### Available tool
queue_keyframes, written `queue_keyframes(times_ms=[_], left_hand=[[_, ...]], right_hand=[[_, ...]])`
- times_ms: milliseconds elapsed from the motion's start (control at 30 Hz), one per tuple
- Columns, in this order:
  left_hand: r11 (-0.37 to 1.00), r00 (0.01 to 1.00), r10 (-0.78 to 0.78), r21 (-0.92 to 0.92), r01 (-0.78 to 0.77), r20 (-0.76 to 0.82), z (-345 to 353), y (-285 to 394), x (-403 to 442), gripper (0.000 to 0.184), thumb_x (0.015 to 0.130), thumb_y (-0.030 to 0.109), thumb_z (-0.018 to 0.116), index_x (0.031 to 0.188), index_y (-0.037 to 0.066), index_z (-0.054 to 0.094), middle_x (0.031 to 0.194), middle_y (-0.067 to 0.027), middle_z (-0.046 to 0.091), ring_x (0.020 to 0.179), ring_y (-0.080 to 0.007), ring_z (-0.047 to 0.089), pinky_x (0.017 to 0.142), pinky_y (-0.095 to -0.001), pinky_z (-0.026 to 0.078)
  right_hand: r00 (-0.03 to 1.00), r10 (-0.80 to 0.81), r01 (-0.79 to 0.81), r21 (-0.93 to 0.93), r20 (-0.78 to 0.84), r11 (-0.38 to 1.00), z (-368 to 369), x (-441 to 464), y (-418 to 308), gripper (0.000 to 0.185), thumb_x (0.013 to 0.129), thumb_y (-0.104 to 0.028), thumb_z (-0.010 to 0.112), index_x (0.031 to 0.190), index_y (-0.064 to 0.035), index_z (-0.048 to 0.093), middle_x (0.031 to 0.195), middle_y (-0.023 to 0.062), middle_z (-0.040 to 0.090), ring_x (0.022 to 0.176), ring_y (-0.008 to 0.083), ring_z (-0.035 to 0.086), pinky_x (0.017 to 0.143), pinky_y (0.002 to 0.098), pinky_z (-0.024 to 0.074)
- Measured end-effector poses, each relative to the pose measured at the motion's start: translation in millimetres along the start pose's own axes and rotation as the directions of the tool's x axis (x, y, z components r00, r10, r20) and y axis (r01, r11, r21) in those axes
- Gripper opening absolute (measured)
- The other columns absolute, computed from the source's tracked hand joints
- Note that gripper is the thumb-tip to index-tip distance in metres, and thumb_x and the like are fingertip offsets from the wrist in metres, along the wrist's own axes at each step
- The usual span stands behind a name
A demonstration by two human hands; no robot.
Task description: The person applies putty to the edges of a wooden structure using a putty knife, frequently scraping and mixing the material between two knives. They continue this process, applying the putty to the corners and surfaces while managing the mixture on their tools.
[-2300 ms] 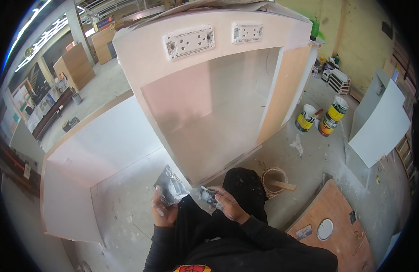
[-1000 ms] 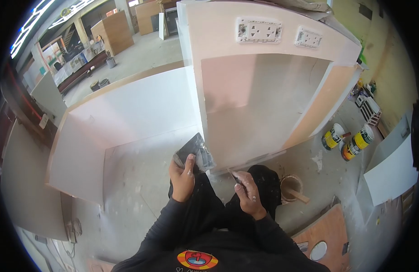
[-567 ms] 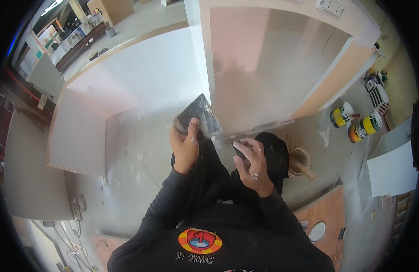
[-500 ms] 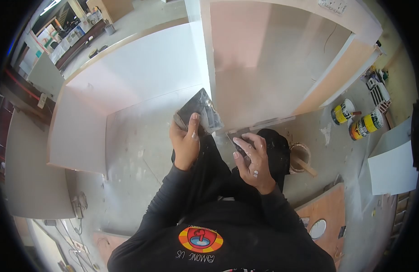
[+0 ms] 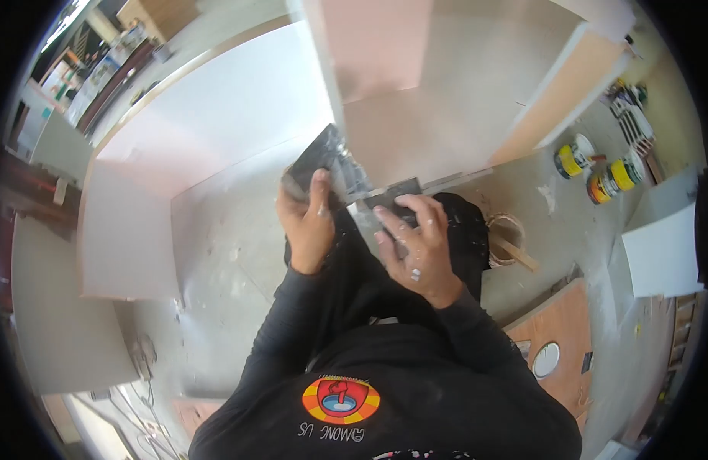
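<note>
My left hand (image 5: 306, 230) is closed around a dark, flat putty scraper (image 5: 311, 161), thumb across its face. Whitish putty (image 5: 346, 170) is smeared along that blade's right side. Fingers bent over its back, my right hand (image 5: 421, 249) grips a second dark putty scraper (image 5: 404, 188). The two blades are close together over my lap; whether they touch I cannot tell. White flecks mark the fingers of my right hand. By my right knee stands a putty bucket (image 5: 493, 222) with a wooden stick (image 5: 520, 256) leaning out of it.
A curved, white-faced panel unit (image 5: 239, 115) rises ahead to the left, joined to an upright pinkish cabinet frame (image 5: 381, 46). Two yellow-black cans (image 5: 575, 156) stand on the floor at right. A wooden board (image 5: 568, 330) lies right of me; cables (image 5: 132, 418) trail at lower left.
The right scraper has turned and come nearer the left one, showing more of its blade. Both hands have shifted slightly left, and the head view has tilted a little.
</note>
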State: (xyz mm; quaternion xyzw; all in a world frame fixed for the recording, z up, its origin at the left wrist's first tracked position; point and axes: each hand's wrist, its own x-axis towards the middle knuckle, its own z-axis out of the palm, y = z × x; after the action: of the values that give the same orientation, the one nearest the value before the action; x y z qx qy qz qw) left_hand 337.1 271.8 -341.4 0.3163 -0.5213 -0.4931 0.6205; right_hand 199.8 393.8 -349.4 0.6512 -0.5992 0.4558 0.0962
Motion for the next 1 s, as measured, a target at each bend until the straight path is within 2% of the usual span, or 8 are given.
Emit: queue_keyframes(times_ms=[333, 400, 600, 700, 767, 867, 900, 1000], left_hand=[[0.945, 0.924, -0.152, 0.325, 0.033, 0.35, -16.1, 15.7, -18.3, 0.022, 0.097, 0.012, 0.065, 0.11, -0.005, 0.061, 0.094, -0.0086, 0.069, 0.086, -0.012, 0.061, 0.078, -0.0267, 0.049], [0.936, 0.93, -0.037, 0.34, -0.096, 0.366, -23.1, 6.8, -21.4, 0.024, 0.096, 0.014, 0.066, 0.109, -0.006, 0.061, 0.091, -0.0117, 0.07, 0.084, -0.0134, 0.062, 0.075, -0.0275, 0.049], [0.833, 0.9, -0.079, 0.523, -0.177, 0.43, -40.9, 7.1, -33.3, 0.025, 0.096, 0.013, 0.066, 0.11, -0.007, 0.061, 0.081, -0.0114, 0.071, 0.073, -0.0166, 0.064, 0.068, -0.0291, 0.05], [0.864, 0.912, -0.149, 0.499, -0.069, 0.382, -31.8, 18.9, -54.7, 0.026, 0.095, 0.013, 0.067, 0.11, -0.007, 0.061, 0.079, -0.011, 0.07, 0.073, -0.0161, 0.065, 0.067, -0.0296, 0.05], [0.736, 0.844, -0.21, 0.648, -0.197, 0.495, -33.9, 22.9, -64.8, 0.026, 0.095, 0.012, 0.066, 0.113, -0.006, 0.061, 0.088, -0.0103, 0.07, 0.079, -0.0146, 0.064, 0.068, -0.0288, 0.05], [0.916, 0.945, -0.039, 0.39, -0.097, 0.325, -22.8, 15.8, -52.1, 0.026, 0.097, 0.011, 0.065, 0.117, -0.005, 0.059, 0.096, -0.0085, 0.069, 0.081, -0.013, 0.062, 0.07, -0.026, 0.05], [0.949, 0.953, -0.161, 0.306, 0.077, 0.258, -26.6, 22.8, -47.1, 0.026, 0.098, 0.01, 0.063, 0.118, -0.005, 0.058, 0.101, -0.0073, 0.068, 0.083, -0.012, 0.061, 0.073, -0.0241, 0.049], [0.965, 0.958, -0.149, 0.246, 0.087, 0.245, -31.8, 27.7, -27.6, 0.022, 0.1, 0.012, 0.062, 0.115, -0.004, 0.059, 0.099, -0.0063, 0.068, 0.083, -0.0121, 0.061, 0.074, -0.0252, 0.05]], right_hand=[[0.998, 0.06, -0.061, -0.057, -0.028, 0.996, 7.6, -12.1, 2.0, 0.034, 0.081, -0.017, 0.073, 0.115, -0.0136, 0.072, 0.118, 0.0095, 0.057, 0.113, 0.0304, 0.052, 0.091, 0.0446, 0.0381], [0.998, 0.054, -0.055, -0.038, -0.034, 0.998, 8.5, -14.2, 6.2, 0.033, 0.081, -0.018, 0.072, 0.114, -0.0136, 0.072, 0.117, 0.0097, 0.057, 0.113, 0.0304, 0.052, 0.092, 0.0455, 0.0379], [0.997, 0.083, -0.083, 0.012, 0.003, 0.996, 9.3, -25.5, -1.0, 0.032, 0.08, -0.016, 0.073, 0.112, -0.013, 0.074, 0.117, 0.0087, 0.058, 0.113, 0.0294, 0.052, 0.096, 0.0427, 0.0381], [0.995, 0.093, -0.094, -0.012, -0.047, 0.996, 11.2, -23.7, 0.3, 0.031, 0.08, -0.016, 0.073, 0.111, -0.0129, 0.074, 0.116, 0.0085, 0.058, 0.113, 0.0288, 0.052, 0.096, 0.0424, 0.0381], [0.993, 0.07, -0.071, -0.002, -0.091, 0.998, 10.2, -17.7, 4.1, 0.032, 0.084, -0.018, 0.071, 0.115, -0.0122, 0.072, 0.116, 0.0099, 0.057, 0.113, 0.0324, 0.051, 0.096, 0.0482, 0.0371], [0.996, 0.041, -0.036, 0.058, -0.077, 0.998, 6.1, -15.3, 2.4, 0.031, 0.085, -0.019, 0.07, 0.115, -0.0123, 0.072, 0.117, 0.01, 0.057, 0.114, 0.0326, 0.051, 0.096, 0.0481, 0.037], [0.997, 0.033, -0.027, 0.074, -0.076, 0.997, 8.2, -18.2, 1.4, 0.03, 0.085, -0.019, 0.07, 0.115, -0.0125, 0.072, 0.116, 0.0104, 0.058, 0.115, 0.0322, 0.05, 0.095, 0.0475, 0.0372], [0.998, 0.062, -0.06, 0.083, -0.028, 0.995, 12.9, -25.2, -5.9, 0.033, 0.08, -0.015, 0.075, 0.112, -0.0141, 0.074, 0.117, 0.0076, 0.058, 0.113, 0.0304, 0.052, 0.096, 0.0442, 0.039]])
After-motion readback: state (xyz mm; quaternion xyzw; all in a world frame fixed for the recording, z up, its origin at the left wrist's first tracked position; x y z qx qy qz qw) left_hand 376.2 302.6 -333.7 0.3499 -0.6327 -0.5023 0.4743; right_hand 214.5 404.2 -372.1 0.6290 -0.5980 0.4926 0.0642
